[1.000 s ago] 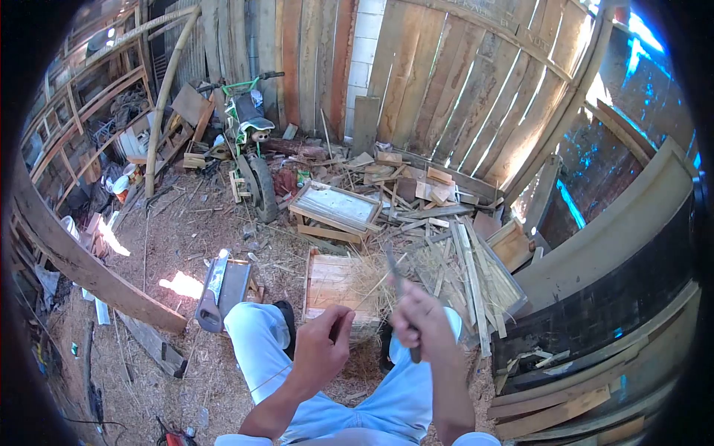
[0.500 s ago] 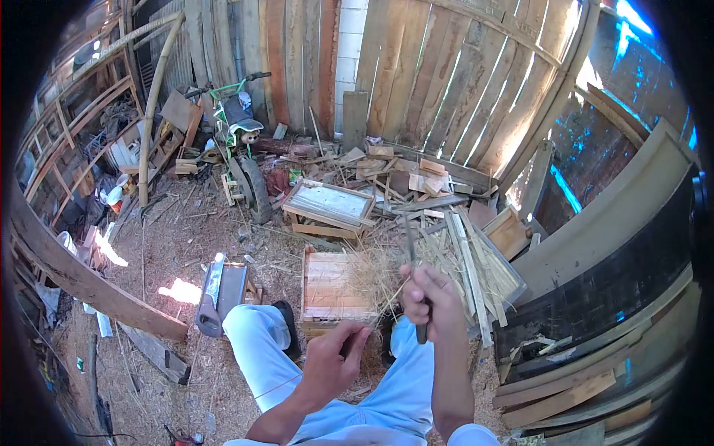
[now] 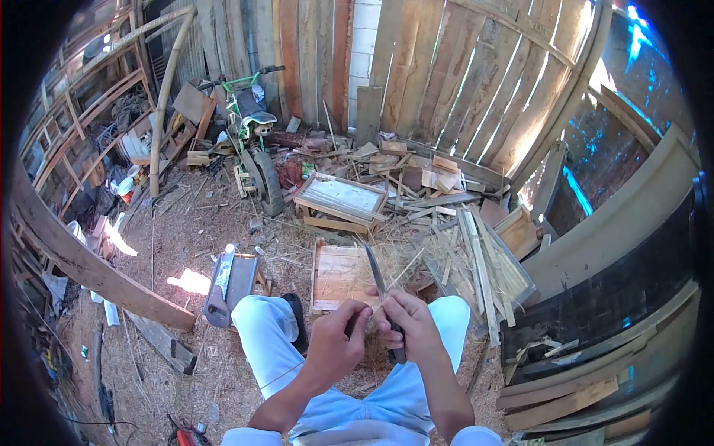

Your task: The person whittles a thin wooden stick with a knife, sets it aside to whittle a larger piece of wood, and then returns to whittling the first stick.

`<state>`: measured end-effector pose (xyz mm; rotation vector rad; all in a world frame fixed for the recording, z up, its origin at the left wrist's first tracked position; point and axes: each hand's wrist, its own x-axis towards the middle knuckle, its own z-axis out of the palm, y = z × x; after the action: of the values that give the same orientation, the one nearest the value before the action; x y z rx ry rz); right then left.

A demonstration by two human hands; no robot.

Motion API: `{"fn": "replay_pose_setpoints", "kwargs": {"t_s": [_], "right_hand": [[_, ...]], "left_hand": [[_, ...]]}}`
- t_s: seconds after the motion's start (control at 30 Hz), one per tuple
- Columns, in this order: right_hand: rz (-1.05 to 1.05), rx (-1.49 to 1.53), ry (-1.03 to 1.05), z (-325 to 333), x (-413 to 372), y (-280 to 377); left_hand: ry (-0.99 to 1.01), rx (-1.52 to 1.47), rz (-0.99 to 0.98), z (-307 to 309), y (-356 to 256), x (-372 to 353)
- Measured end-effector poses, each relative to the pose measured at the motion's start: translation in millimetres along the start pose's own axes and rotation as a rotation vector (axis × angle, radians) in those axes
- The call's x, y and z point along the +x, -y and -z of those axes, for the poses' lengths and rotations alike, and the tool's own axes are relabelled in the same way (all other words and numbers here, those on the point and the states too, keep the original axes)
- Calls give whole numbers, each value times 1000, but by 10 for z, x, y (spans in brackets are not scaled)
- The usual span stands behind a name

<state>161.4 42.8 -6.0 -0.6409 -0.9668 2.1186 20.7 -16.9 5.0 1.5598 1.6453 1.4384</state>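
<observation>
Left hand: The left hand [image 3: 338, 342] is nearly closed, thumb and forefinger pinched together on a thin strip [image 3: 283, 375] that trails down and to the left, past the wrist.

Right hand: Closed around the dark handle of a knife, the right hand [image 3: 411, 325] is just beside the left, over the space between the knees. Whether the two touch is hard to tell.

Knife: The knife [image 3: 375, 270] points up and away from the person, its blade rising above the right fist and its handle end showing below.

Pale stick: A slender pale stick [image 3: 408, 267] slants up and to the right from beside the blade; its lower end is hidden near the right hand.

Seated person: Legs in light blue jeans [image 3: 271, 334] spread to either side of the hands, a dark shoe [image 3: 297, 321] at the left.

Ground ahead: A shallow wooden box [image 3: 335, 276] lies beyond the hands, with loose straw-like shavings [image 3: 398, 256] at its right.

Left side: A handsaw [image 3: 221, 286] rests on a small dark-topped bench [image 3: 242, 281] beside the left knee.

Background: A green-framed motorbike [image 3: 253, 123] stands near a wall of upright planks [image 3: 416, 74], left of a heap of scrap wood [image 3: 442, 182].
</observation>
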Motion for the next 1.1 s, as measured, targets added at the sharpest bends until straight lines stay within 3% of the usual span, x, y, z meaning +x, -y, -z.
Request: {"fn": "replay_pose_setpoints", "kwargs": {"t_s": [0.13, 0.23, 0.3, 0.4, 0.53, 0.67, 1.0, 1.1], "right_hand": [[13, 9, -9, 42, 27, 167], [91, 37, -127, 176, 73, 377], [253, 95, -241, 287, 91, 507], [389, 105, -196, 411, 52, 696], [217, -130, -193, 140, -145, 587], [35, -147, -43, -73, -176, 318], [23, -215, 19, -168, -143, 260], [-14, -70, 25, -91, -178, 334]], "left_hand": [[33, -13, -7, 9, -43, -42], [65, -12, 5, 31, -59, -83], [71, -16, 14, 59, -48, -100], [31, -17, -4, 67, -9, -52], [-60, 2, -17, 56, -23, 11], [-96, -7, -60, -3, -48, 30], [-56, 31, -133, 22, -108, -55], [-45, 25, -176, 11, -111, -88]]}}
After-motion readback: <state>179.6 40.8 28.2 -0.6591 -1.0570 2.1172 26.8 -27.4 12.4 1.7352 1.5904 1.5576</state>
